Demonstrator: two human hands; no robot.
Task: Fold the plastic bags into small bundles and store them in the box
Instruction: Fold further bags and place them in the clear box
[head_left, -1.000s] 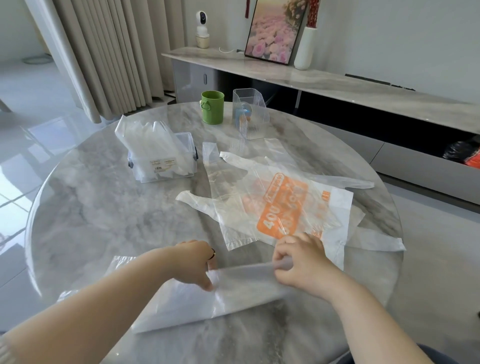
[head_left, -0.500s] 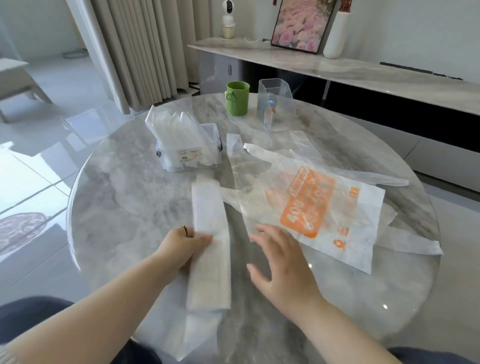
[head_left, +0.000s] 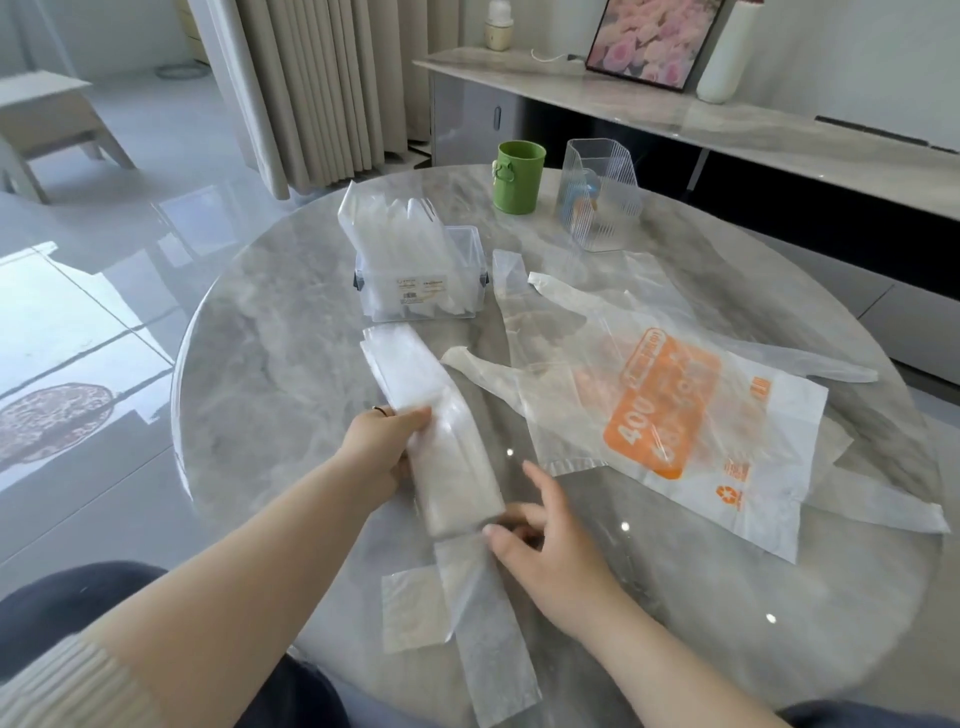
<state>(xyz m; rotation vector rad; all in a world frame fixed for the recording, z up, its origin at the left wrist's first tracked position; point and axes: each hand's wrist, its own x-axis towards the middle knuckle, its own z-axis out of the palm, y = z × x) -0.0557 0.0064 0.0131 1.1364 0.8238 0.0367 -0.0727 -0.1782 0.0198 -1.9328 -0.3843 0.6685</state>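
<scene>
My left hand (head_left: 387, 444) pinches the long edge of the folded white plastic bag (head_left: 441, 441), thumb on top, so it is gripping that strip. My right hand (head_left: 540, 545) sits at the strip's near fold with fingers loosely spread; I cannot tell whether it actually grips the plastic. The strip runs from just in front of the clear storage box (head_left: 421, 280) down toward me, its tail reaching the round marble table (head_left: 270, 322) edge by my lap. The box already holds upright bags. To the right lies a flat bag with orange print (head_left: 670, 405), its handle almost touching the strip. Bare tabletop lies open to the left. A green cup (head_left: 517, 176) and a ribbed clear container (head_left: 597, 197) stand at the far rim.
</scene>
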